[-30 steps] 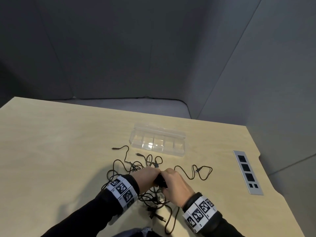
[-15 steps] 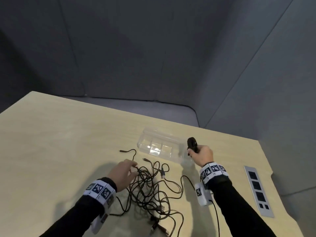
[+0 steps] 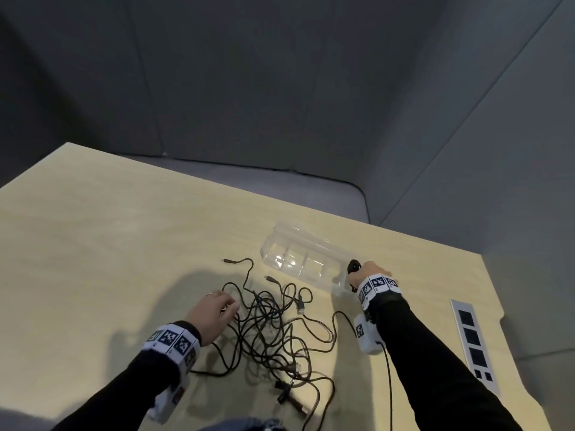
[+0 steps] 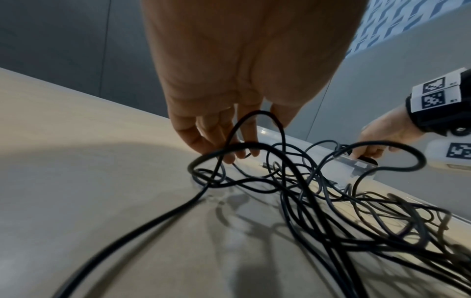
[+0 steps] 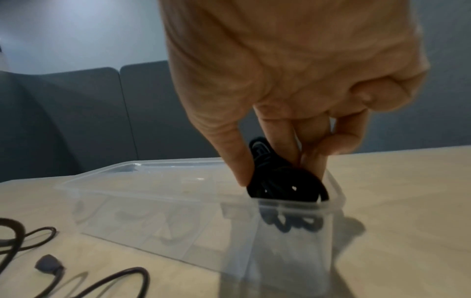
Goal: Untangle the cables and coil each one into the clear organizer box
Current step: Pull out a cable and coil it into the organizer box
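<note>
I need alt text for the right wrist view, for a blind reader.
The right hand lowers a coiled black cable into the end compartment of a clear organizer box on a pale table. Loose cable ends lie at lower left.

Dim, cool overhead light leaves the grey walls dark while the pale surface point(image 3: 93, 244) stays evenly lit. Soft shadows of both arms fall toward the left. Glare spots glint on the clear organizer box point(image 3: 298, 259). Both wrist views are motion-blurred, with near cables point(image 4: 127, 238) smeared, and straight edges bow at the frame borders.
</note>
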A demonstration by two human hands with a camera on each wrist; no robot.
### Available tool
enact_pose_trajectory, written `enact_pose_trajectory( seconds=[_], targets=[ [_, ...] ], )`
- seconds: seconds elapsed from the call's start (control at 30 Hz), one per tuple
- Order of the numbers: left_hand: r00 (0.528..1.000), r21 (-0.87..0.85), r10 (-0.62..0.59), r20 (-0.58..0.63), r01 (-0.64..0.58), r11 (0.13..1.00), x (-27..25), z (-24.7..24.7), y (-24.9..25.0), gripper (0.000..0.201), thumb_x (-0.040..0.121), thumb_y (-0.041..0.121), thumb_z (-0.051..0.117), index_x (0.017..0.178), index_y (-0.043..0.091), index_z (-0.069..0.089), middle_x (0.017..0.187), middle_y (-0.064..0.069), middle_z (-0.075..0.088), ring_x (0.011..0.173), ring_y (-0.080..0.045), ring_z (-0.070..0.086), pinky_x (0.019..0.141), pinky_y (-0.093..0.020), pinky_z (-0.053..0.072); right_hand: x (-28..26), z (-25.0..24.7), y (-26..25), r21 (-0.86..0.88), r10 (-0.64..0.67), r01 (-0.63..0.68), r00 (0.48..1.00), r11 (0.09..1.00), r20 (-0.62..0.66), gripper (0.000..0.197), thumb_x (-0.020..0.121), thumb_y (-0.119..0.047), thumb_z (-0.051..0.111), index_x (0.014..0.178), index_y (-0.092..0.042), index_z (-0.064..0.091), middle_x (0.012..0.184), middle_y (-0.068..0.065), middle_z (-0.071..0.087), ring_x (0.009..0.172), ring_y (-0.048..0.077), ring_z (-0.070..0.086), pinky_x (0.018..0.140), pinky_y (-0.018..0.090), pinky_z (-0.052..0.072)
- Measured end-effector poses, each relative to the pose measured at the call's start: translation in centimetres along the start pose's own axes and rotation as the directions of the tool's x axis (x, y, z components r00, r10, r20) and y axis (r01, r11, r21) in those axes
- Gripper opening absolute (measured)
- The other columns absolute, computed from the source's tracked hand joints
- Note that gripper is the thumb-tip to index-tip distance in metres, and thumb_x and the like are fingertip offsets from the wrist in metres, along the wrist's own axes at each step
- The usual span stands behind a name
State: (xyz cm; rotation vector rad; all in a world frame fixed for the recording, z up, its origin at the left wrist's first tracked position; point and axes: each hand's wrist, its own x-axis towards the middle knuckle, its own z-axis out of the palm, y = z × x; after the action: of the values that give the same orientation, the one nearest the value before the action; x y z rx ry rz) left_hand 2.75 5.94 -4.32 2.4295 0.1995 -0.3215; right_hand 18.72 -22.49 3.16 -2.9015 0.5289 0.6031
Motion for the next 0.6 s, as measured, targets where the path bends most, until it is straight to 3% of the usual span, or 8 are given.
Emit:
enact_pose_trajectory(
  seconds=[0.13, 0.17, 0.23, 0.37, 0.5, 0.6],
  targets=[
    [1.0, -0.008, -0.008, 0.003, 0.008, 1.0, 0.5, 0.1, -0.2, 0.028, 0.097, 0.032, 0.044, 0.108, 0.014, 0.062, 0.115, -0.007, 0.055, 0.103, -0.02, 0.054, 0.09, -0.025, 0.038, -0.3, -0.1, 0.4, -0.177, -0.06, 0.067, 0.997, 0.982, 0.046, 0.034, 0.097, -0.025, 0.04, 0.128, -0.015, 0.048, 0.136, 0.015, 0.046, 0.13, 0.035, 0.036, 0.106, 0.043, 0.033],
    [1.0, -0.009, -0.006, 0.002, 0.006, 1.0, 0.5, 0.1, -0.3, 0.027, 0.097, 0.032, 0.044, 0.107, 0.014, 0.062, 0.115, -0.006, 0.055, 0.101, -0.019, 0.054, 0.089, -0.025, 0.038, -0.3, 0.0, 0.5, -0.218, -0.082, 0.093, 0.995, 0.972, 0.057, 0.033, 0.097, -0.021, 0.039, 0.128, -0.016, 0.048, 0.137, 0.015, 0.045, 0.132, 0.036, 0.036, 0.108, 0.044, 0.033],
    [1.0, -0.021, 0.005, -0.004, -0.005, 1.0, 0.5, 0.2, -0.4, 0.025, 0.096, 0.031, 0.045, 0.105, 0.014, 0.063, 0.112, -0.006, 0.056, 0.095, -0.017, 0.053, 0.086, -0.023, 0.038, 0.0, 0.4, 0.6, -0.263, -0.109, 0.123, 0.992, 0.957, 0.067, 0.023, 0.095, -0.02, 0.039, 0.11, -0.016, 0.056, 0.126, 0.013, 0.054, 0.123, 0.034, 0.045, 0.105, 0.045, 0.036],
    [1.0, -0.043, 0.02, -0.022, -0.021, 0.999, 0.4, 0.2, -0.5, 0.023, 0.095, 0.029, 0.048, 0.101, 0.014, 0.064, 0.11, -0.006, 0.056, 0.087, -0.013, 0.05, 0.08, -0.02, 0.034, 0.5, 1.3, 0.2, -0.217, -0.123, 0.133, 0.991, 0.967, 0.059, 0.012, 0.091, -0.019, 0.045, 0.095, -0.012, 0.054, 0.109, 0.011, 0.06, 0.107, 0.032, 0.051, 0.093, 0.039, 0.043],
    [0.999, -0.048, 0.024, -0.028, -0.025, 0.999, 0.6, 0.0, -0.5, 0.023, 0.095, 0.029, 0.049, 0.102, 0.014, 0.064, 0.111, -0.005, 0.055, 0.087, -0.013, 0.051, 0.081, -0.02, 0.035, 0.9, 2.0, 0.9, -0.131, -0.081, 0.085, 0.996, 0.988, 0.039, 0.026, 0.088, -0.029, 0.06, 0.103, -0.008, 0.058, 0.108, 0.013, 0.062, 0.111, 0.03, 0.047, 0.082, 0.034, 0.04],
    [1.0, -0.039, 0.014, -0.02, -0.015, 0.999, 0.7, 0.0, -0.5, 0.023, 0.095, 0.03, 0.049, 0.103, 0.015, 0.064, 0.111, -0.005, 0.055, 0.087, -0.012, 0.052, 0.081, -0.021, 0.037, 1.0, 3.0, 2.0, -0.122, -0.118, 0.112, 0.992, 0.986, -0.047, 0.031, 0.091, -0.035, 0.056, 0.103, -0.006, 0.06, 0.106, 0.015, 0.062, 0.11, 0.03, 0.046, 0.082, 0.034, 0.037]
  ],
)
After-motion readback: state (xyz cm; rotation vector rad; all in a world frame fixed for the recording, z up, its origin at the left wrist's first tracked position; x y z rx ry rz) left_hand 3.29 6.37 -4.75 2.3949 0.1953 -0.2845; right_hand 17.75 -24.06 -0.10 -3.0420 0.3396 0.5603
